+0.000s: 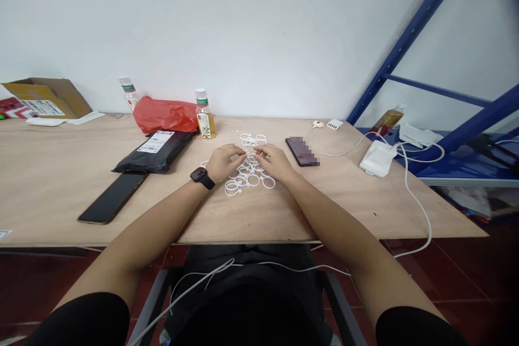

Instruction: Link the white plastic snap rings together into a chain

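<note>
A pile of thin white plastic rings (253, 180), some with a small tab, lies on the wooden table in front of me. Over its far part, my left hand (224, 162) and my right hand (276, 162) face each other with thumbs and forefingers pinched. A white ring (248, 154) shows between the fingertips and both hands seem to grip it, though it is small and partly covered. Just beyond my hands sits a smaller group of white rings (251, 139). A black watch (201, 175) is on my left wrist.
Left of me are a phone (113, 197), a black parcel (156, 157), a red plastic bag (164, 114), a bottle (205, 116) and a cardboard box (52, 98). To the right lie another phone (300, 151), a white charger (378, 158) with cables, and a blue metal frame (409, 38).
</note>
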`<state>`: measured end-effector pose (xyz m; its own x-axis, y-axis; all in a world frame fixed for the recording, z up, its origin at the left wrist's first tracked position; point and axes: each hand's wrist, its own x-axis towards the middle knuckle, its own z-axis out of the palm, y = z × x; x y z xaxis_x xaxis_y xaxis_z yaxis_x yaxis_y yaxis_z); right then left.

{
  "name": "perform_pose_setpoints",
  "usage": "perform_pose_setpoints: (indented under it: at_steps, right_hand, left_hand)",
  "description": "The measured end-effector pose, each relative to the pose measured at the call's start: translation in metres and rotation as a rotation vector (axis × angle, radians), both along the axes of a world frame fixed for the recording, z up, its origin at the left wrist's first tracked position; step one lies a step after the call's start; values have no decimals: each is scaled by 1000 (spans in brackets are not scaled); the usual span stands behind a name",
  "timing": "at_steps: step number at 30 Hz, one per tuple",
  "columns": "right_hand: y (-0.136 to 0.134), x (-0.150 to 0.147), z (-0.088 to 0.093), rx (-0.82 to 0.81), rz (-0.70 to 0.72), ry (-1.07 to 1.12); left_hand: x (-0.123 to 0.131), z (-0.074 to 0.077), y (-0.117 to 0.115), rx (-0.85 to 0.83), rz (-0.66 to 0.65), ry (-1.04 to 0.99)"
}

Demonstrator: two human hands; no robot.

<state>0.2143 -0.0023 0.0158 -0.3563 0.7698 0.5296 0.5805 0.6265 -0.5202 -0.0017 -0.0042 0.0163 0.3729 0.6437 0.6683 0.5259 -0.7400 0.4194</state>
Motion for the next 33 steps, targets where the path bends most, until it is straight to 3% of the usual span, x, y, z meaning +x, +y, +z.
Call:
perform_pose_setpoints:
  at_steps: [7, 16, 33]
  right_hand:
    - [-8, -10, -1, 68, 68, 12]
    - [-7, -11, -4, 141, 70, 80]
    - [-12, -11, -4, 96, -1, 48]
  left_hand:
    - [7, -1, -7, 7, -76, -34]
    - [8, -3, -8, -14, -5, -63]
    - [7, 2, -8, 36, -48, 31]
